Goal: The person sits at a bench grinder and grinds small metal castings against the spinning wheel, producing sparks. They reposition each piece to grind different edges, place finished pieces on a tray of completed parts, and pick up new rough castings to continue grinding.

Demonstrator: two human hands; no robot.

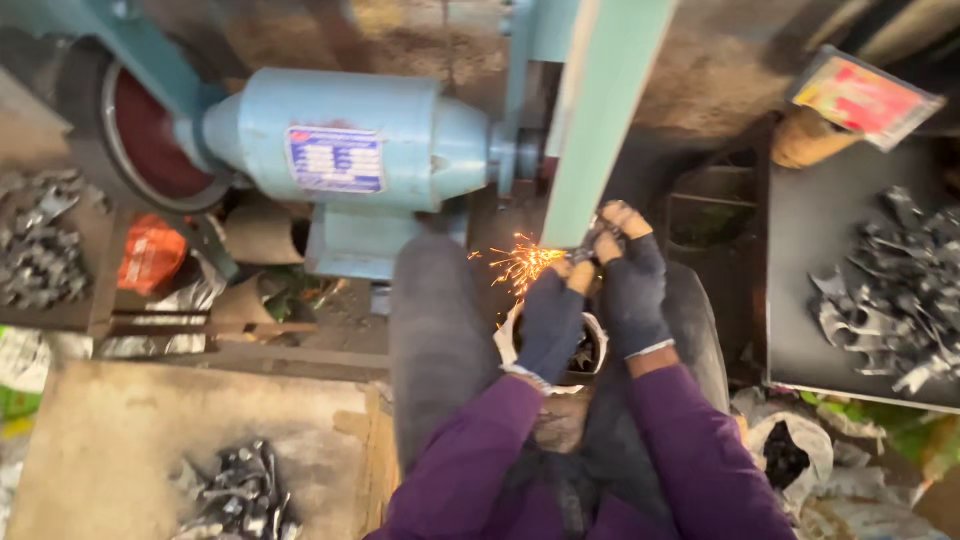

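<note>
Both my hands wear dark fingerless gloves and purple sleeves. My left hand [555, 315] and my right hand [630, 275] together pinch a small metal piece [590, 245] against the pale green sanding belt [600, 110] of a grinder. Orange sparks [520, 265] spray left from the contact point. Below my hands sits a small round container [585, 350] between my knees. The light blue motor [350, 135] of the machine lies to the left.
A dark tray [800, 290] on the right holds several grey metal parts [890, 290]. More metal parts lie in a box at far left [40, 250] and on a board at lower left [240, 495]. A red grinding wheel [150, 140] sits at the motor's left end.
</note>
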